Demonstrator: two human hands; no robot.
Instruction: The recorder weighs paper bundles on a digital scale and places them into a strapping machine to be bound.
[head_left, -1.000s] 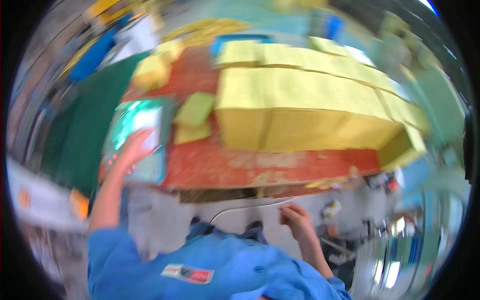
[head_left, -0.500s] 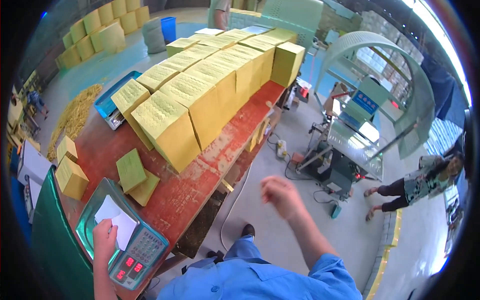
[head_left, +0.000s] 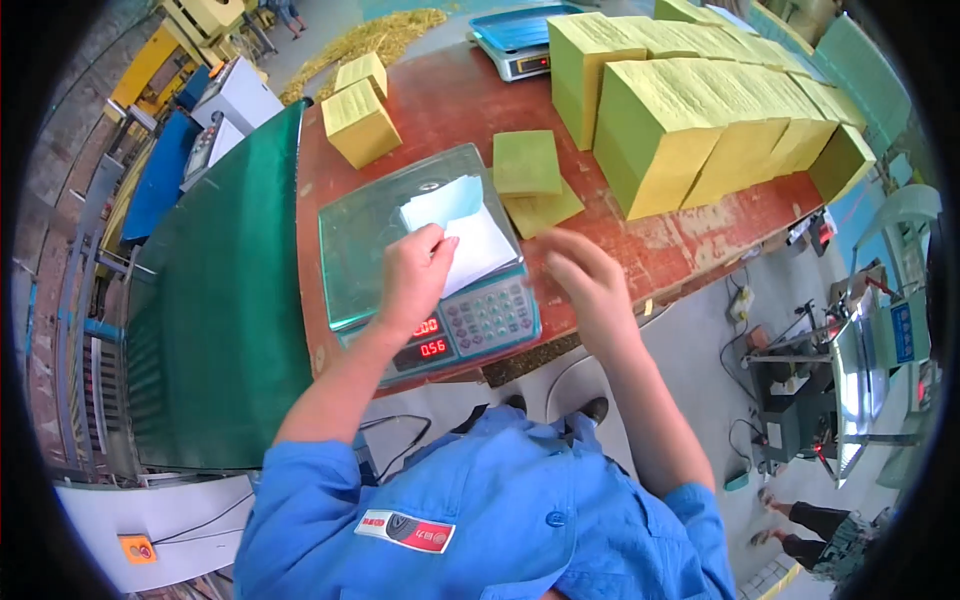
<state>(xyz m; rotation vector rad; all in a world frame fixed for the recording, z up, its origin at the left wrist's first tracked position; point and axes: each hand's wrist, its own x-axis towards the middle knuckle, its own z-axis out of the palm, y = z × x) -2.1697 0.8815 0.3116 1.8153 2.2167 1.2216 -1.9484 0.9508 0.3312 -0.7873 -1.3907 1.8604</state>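
My left hand is closed, thumb against fingers, on the near edge of a few white paper sheets. These sheets, one pale blue on its upper side, lie over the glass-like pan of a digital scale with a keypad and red lit digits. My right hand is slightly blurred above the table's front edge, fingers curved, thumb apart, nothing visible in it. Just beyond it, a small stack of yellow paper rests on another yellow paper piece, to the right of the scale.
Tall yellow paper stacks line the right of the red table. Two smaller yellow blocks stand at its left. Behind is a second scale with a blue tray. A green-covered surface adjoins the left side.
My view has swung left toward the scale. My right hand has come from over the floor to the table's front edge beside the yellow papers. The left hand still grips the white sheets.
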